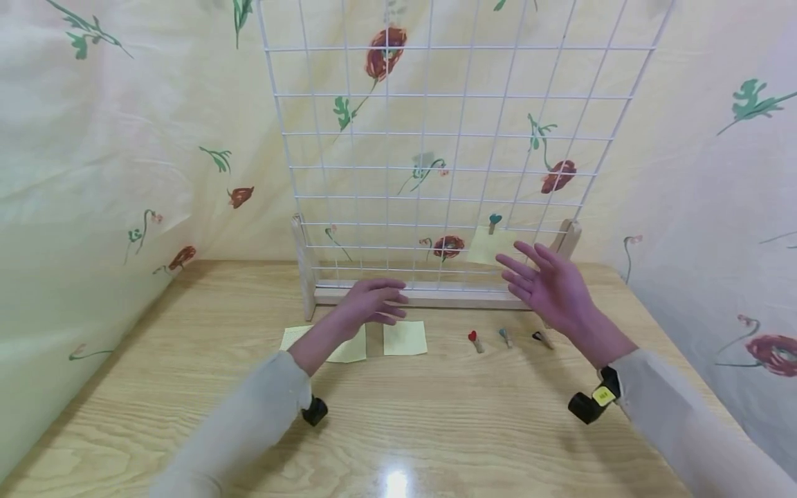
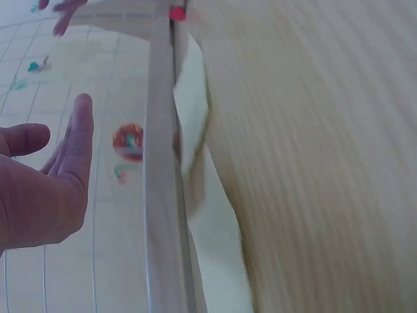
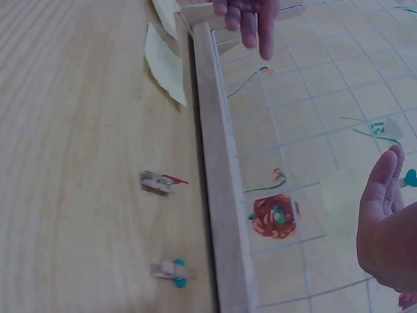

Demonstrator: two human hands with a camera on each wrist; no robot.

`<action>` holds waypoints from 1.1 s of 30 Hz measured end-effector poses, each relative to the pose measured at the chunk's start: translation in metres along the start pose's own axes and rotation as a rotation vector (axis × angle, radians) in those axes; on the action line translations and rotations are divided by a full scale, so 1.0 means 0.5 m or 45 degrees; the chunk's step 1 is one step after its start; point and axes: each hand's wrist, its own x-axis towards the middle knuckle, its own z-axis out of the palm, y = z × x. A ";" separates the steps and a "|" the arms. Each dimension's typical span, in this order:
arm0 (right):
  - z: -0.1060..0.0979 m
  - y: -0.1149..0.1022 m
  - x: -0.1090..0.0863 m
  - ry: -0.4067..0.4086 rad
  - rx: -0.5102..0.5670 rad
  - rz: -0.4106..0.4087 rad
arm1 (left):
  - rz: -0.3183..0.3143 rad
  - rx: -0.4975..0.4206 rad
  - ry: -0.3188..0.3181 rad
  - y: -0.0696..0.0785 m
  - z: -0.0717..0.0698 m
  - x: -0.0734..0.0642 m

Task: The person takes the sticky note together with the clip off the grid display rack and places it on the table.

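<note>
My left hand (image 1: 372, 303) hovers over pale yellow paper notes, fingers extended to the right and holding nothing. One note (image 1: 347, 348) lies partly under that forearm in the head view; another note (image 1: 405, 338) lies just to its right. My right hand (image 1: 551, 287) is raised before the grid's lower right, palm turned inward, fingers spread and nothing in them. Behind its fingertips a note (image 1: 488, 246) hangs on the white wire grid (image 1: 426, 167) from a clothespin with a teal heart (image 1: 495, 223).
On the wooden table (image 1: 398, 408) lie small clothespins: one with a red heart (image 1: 476, 341), a blue one (image 1: 506, 337) and a dark one (image 1: 543, 339). The grid stands in a wooden base (image 1: 423, 297). Flower-printed cloth (image 1: 156, 104) surrounds the table.
</note>
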 end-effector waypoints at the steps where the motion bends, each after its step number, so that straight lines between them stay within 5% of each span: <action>1: 0.006 -0.004 0.005 -0.002 0.002 -0.002 | 0.009 -0.007 -0.015 0.001 0.010 0.009; 6: 0.027 -0.018 0.027 -0.005 0.013 -0.024 | 0.030 -0.059 -0.056 0.010 0.053 0.043; 19: 0.051 -0.033 0.064 0.065 -0.112 -0.021 | 0.000 -0.081 0.003 0.031 0.116 0.116; 27: 0.081 -0.039 0.092 0.182 -0.474 -0.009 | 0.025 -0.037 0.032 0.037 0.154 0.148; 33: 0.084 -0.039 0.110 0.223 -0.555 0.010 | 0.048 -0.130 0.081 0.042 0.181 0.165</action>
